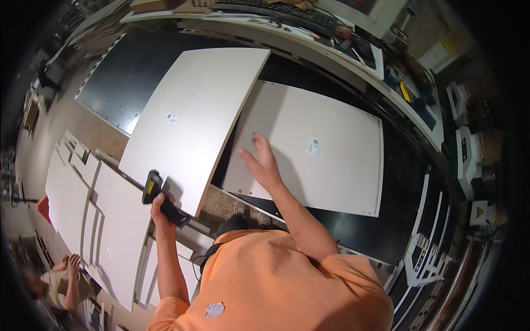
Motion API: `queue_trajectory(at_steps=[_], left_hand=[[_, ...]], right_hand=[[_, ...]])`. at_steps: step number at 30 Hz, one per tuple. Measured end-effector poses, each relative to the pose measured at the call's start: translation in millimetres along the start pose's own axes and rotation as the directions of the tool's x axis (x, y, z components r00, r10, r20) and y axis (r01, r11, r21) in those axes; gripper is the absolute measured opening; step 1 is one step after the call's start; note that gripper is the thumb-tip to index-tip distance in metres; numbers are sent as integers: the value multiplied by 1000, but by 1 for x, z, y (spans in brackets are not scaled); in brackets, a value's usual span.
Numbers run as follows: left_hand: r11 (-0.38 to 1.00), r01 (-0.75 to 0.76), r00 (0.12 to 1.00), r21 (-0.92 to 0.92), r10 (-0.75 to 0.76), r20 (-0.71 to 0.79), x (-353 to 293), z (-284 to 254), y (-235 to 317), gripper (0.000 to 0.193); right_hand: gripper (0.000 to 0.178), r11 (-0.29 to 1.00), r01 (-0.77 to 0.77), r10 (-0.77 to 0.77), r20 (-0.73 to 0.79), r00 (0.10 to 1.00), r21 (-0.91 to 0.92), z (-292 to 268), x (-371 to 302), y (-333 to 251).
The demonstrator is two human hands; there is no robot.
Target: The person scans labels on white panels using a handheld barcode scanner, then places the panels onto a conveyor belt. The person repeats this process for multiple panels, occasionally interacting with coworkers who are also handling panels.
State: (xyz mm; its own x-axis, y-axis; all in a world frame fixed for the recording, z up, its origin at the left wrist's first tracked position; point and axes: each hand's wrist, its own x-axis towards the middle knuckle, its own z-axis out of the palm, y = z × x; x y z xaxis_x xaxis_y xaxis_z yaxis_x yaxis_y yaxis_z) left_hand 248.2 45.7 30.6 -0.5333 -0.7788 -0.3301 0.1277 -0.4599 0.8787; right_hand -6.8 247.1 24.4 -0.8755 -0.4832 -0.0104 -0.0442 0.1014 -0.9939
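Two white panels on black bed: right panel (320, 154) flat under right hand (264, 165), fingers spread, released. Left panel (190, 121) overlaps its edge. Left hand (161, 212) clenched on scanner (160, 197), just below left panel's corner.

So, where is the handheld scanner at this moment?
In the head view, the handheld scanner is low on the left side, gripped in the left hand at the near edge of the left white panel.
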Motion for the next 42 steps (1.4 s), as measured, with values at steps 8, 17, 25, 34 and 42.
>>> queue_trajectory(at_steps=[8, 17, 25, 34, 42], left_hand=[[981, -45, 984, 191, 10, 180, -50, -70, 9, 41], [952, -73, 927, 299, -46, 373, -6, -5, 40, 48], [942, -100, 831, 319, -97, 548, 51, 156, -35, 37], [946, -4, 959, 323, -88, 269, 124, 185, -90, 29], [923, 20, 975, 384, -103, 197, 167, 159, -84, 32]], right_hand=[[38, 591, -472, 373, 297, 879, 654, 60, 7, -36], [35, 357, -183, 287, 78, 955, 916, -40, -85, -27], [45, 453, 239, 362, -423, 831, 859, -137, -169, 4], [6, 463, 382, 402, -573, 714, 800, -286, -179, 58], [39, 800, -458, 591, -640, 492, 387, -339, -185, 26]])
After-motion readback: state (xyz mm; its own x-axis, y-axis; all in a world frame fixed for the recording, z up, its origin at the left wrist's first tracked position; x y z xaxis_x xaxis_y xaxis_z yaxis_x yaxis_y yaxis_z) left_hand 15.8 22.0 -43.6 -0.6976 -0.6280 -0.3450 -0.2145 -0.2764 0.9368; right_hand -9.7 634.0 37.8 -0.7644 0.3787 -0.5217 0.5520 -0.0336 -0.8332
